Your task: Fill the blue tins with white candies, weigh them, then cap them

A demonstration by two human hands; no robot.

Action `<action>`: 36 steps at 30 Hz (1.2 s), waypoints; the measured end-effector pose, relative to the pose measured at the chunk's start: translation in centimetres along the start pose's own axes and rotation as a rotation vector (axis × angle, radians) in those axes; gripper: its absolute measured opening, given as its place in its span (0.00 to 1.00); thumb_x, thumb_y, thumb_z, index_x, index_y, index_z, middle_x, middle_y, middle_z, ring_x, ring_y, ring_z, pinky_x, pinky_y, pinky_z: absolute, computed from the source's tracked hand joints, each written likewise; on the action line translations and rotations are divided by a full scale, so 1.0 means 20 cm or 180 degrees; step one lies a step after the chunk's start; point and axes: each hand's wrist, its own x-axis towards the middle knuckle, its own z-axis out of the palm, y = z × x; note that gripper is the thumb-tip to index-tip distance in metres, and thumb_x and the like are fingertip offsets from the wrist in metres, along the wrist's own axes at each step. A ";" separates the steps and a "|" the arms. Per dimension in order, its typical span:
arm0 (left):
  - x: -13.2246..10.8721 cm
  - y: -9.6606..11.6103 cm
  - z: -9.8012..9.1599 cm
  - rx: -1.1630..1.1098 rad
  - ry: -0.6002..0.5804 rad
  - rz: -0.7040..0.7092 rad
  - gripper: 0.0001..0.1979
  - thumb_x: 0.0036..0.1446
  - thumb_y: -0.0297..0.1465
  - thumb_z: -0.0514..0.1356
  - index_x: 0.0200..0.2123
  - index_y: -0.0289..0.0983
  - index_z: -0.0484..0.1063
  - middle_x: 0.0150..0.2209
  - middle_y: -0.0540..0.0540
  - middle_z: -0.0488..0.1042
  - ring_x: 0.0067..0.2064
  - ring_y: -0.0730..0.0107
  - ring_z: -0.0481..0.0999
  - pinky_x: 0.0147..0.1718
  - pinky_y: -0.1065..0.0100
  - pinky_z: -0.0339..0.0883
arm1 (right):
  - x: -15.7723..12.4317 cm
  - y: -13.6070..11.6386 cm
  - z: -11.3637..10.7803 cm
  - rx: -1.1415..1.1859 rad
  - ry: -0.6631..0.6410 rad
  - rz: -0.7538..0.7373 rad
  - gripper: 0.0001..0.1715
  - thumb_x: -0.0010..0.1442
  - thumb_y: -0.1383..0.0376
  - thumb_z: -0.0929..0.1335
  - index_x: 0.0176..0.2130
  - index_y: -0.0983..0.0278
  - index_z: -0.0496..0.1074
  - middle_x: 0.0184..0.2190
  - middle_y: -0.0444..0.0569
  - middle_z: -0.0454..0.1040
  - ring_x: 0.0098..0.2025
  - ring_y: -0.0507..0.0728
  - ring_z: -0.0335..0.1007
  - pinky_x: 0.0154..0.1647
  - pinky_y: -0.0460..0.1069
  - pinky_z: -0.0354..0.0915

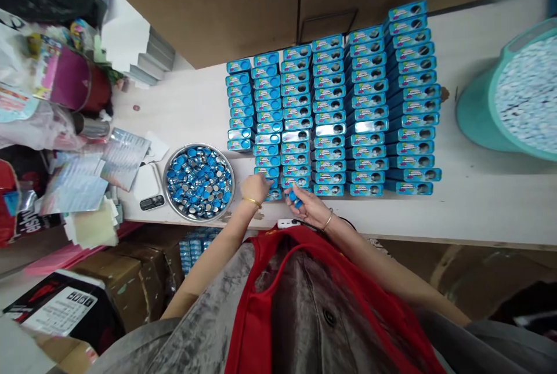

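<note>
Blue printed tins (pixel 328 166) stand in several columns on the table. The tins of the two left columns have blue round caps in their tops, while those farther right show dark round holes. My left hand (pixel 256 188) is closed at the front end of the second column, its fingertips down against a tin; what they pinch, if anything, is hidden. Close by on the right, my right hand (pixel 310 208) holds a few loose blue caps (pixel 296 202) in its curled fingers, at the front of the third column. A round metal bowl (pixel 233 188) full of blue and silver caps sits left of my left hand.
A teal bucket (pixel 478 108) of pale bits stands at the right. Large cardboard boxes (pixel 243 20) line the back. Papers (pixel 126 156), a white device (pixel 148 185) and bags crowd the left side. A white power strip (pixel 287 223) lies at the table's front edge.
</note>
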 end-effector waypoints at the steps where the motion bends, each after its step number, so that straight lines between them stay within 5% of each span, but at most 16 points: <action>1: 0.01 0.01 0.01 0.0042 0.0002 -0.0034 0.11 0.50 0.39 0.62 0.25 0.37 0.70 0.31 0.39 0.75 0.40 0.54 0.74 0.38 0.61 0.63 | 0.00 0.00 0.00 -0.0028 0.0004 0.0027 0.22 0.51 0.48 0.70 0.34 0.64 0.69 0.21 0.41 0.68 0.14 0.44 0.53 0.12 0.42 0.40; 6: 0.01 0.00 0.01 -0.0043 0.0096 0.0030 0.14 0.51 0.41 0.62 0.25 0.35 0.71 0.30 0.35 0.74 0.40 0.48 0.74 0.39 0.55 0.63 | 0.01 0.01 0.01 -0.0162 0.0118 0.0169 0.27 0.50 0.44 0.68 0.31 0.65 0.68 0.17 0.41 0.67 0.12 0.43 0.48 0.11 0.42 0.39; 11: -0.16 -0.01 0.03 -0.0668 0.0027 0.0896 0.12 0.53 0.37 0.61 0.40 0.37 0.71 0.34 0.45 0.74 0.37 0.66 0.73 0.39 0.67 0.65 | 0.01 0.05 0.03 -0.0323 0.0188 0.0308 0.30 0.49 0.40 0.66 0.27 0.65 0.66 0.16 0.41 0.66 0.11 0.43 0.47 0.10 0.41 0.38; 14: -0.28 -0.01 0.08 -0.0966 -0.0123 0.1256 0.09 0.51 0.33 0.63 0.36 0.37 0.71 0.36 0.49 0.73 0.37 0.72 0.71 0.38 0.72 0.65 | 0.00 0.07 0.04 -0.0405 0.0173 0.0361 0.32 0.47 0.38 0.66 0.23 0.65 0.64 0.14 0.42 0.65 0.11 0.43 0.46 0.10 0.41 0.37; 23: -0.22 -0.04 0.12 -0.0467 -0.0002 0.0327 0.03 0.54 0.30 0.56 0.33 0.37 0.68 0.27 0.48 0.72 0.32 0.67 0.73 0.33 0.69 0.63 | 0.00 0.11 0.01 -0.0605 0.0434 0.0234 0.29 0.45 0.41 0.69 0.28 0.63 0.65 0.13 0.39 0.65 0.11 0.44 0.48 0.11 0.42 0.38; 29: -0.15 0.01 0.11 0.0142 -0.0263 -0.0081 0.11 0.52 0.39 0.60 0.30 0.36 0.73 0.34 0.38 0.76 0.41 0.54 0.75 0.38 0.62 0.64 | 0.01 0.13 -0.02 -0.0767 0.0495 0.0153 0.29 0.44 0.41 0.69 0.27 0.63 0.66 0.12 0.39 0.65 0.10 0.45 0.47 0.11 0.43 0.37; 36: -0.09 0.01 0.06 0.0220 -0.0350 -0.0140 0.18 0.49 0.45 0.61 0.29 0.34 0.74 0.35 0.33 0.76 0.42 0.49 0.75 0.40 0.59 0.64 | -0.02 0.13 0.00 -0.0923 0.0362 0.0184 0.30 0.46 0.40 0.68 0.26 0.64 0.68 0.12 0.42 0.67 0.09 0.45 0.46 0.10 0.43 0.37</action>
